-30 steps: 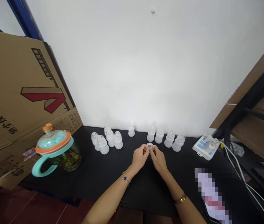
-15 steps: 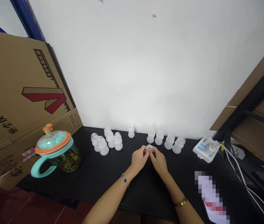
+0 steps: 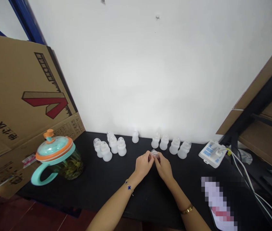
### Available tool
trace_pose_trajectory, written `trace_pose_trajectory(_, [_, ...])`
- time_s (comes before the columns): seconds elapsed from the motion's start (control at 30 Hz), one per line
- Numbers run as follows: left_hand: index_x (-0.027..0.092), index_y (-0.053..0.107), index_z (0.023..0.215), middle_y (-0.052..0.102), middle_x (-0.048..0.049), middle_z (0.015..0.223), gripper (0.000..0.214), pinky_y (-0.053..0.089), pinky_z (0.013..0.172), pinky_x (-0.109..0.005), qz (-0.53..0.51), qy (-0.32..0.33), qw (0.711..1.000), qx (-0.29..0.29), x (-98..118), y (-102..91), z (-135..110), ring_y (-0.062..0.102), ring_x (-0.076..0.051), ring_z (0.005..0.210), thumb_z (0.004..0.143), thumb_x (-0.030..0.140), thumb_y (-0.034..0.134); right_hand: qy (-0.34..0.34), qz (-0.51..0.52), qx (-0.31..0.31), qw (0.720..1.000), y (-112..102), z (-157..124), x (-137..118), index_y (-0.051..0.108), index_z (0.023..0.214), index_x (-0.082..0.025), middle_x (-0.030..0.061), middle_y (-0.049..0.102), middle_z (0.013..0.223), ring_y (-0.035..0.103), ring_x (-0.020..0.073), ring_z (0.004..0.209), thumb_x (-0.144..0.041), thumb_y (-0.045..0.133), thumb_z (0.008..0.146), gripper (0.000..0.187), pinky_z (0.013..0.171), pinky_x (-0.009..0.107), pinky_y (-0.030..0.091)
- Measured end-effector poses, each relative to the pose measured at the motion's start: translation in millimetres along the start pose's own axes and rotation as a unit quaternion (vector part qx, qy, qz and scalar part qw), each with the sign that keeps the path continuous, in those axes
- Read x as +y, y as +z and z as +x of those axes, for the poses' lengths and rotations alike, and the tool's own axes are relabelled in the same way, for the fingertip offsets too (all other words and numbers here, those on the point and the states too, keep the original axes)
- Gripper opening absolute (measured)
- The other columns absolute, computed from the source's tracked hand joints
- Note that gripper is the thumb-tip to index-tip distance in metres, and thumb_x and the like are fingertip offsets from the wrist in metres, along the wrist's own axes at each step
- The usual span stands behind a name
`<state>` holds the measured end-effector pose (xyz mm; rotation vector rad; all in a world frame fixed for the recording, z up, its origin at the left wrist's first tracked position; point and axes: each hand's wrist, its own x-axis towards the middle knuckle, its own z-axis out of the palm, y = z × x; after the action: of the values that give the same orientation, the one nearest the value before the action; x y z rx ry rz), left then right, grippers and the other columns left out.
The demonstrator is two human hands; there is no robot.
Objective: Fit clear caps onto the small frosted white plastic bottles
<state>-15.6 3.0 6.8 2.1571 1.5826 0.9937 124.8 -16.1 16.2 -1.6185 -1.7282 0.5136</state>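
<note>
My left hand (image 3: 143, 165) and my right hand (image 3: 164, 167) meet over the black table, fingertips pinched from both sides around a small translucent white baby bottle part (image 3: 154, 153). Fingers cover much of it, so its full shape is hidden. Beyond my right hand stands a row of several small frosted baby bottles (image 3: 174, 146) with clear domed caps. Another cluster of several such bottles (image 3: 106, 152) stands upright to the left. Between the groups, close to the wall, is a single bottle (image 3: 135, 137).
A turquoise-lidded jug (image 3: 56, 154) with leaves in liquid stands at left before a large cardboard box (image 3: 17, 86). On the right are a white plastic case (image 3: 211, 154), white cables (image 3: 245, 170) and a pixelated phone-like object (image 3: 219, 205). A white wall (image 3: 136, 73) backs the black table (image 3: 116, 173).
Both hands keep nearly the same place and grip, with only slight finger movement at the small part. The view has shifted a little; the bottles stand as before.
</note>
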Motion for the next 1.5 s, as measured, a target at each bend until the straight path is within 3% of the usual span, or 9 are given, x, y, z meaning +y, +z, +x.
trace_pose_trajectory(1.03, [0.023,0.060,0.083,0.066,0.0016,0.070,0.023,0.031,0.060,-0.025,-0.015,-0.020,1.000,0.005,3,-3.2,-2,0.061,-0.016,0.063,0.097,0.037,0.048,-0.006,0.014,0.004,1.000,0,-2,-2,0.061,0.101,-0.025,0.0030,0.072,0.085,0.067,0.0221,0.074,-0.047,0.042,0.097,0.029,0.064,0.027,0.039])
trace_pose_trajectory(1.27, [0.022,0.061,0.080,0.065,0.0020,0.071,0.024,0.034,0.061,-0.024,-0.035,-0.026,0.999,0.019,9,-8.6,-1,0.058,-0.014,0.063,0.096,0.036,0.050,-0.007,0.092,0.012,0.996,3,-1,1,0.063,0.102,-0.026,0.0013,0.071,0.081,0.065,0.0204,0.070,-0.051,0.045,0.096,0.032,0.062,0.027,0.043])
trace_pose_trajectory(1.5, [0.022,0.067,0.091,0.069,-0.0003,0.079,0.024,0.038,0.064,-0.025,-0.041,-0.014,0.999,0.023,10,-6.6,-3,0.060,-0.015,0.066,0.096,0.037,0.048,-0.002,0.125,0.026,0.992,5,1,5,0.065,0.107,-0.024,0.0012,0.070,0.078,0.064,0.0199,0.067,-0.052,0.046,0.095,0.036,0.062,0.028,0.046])
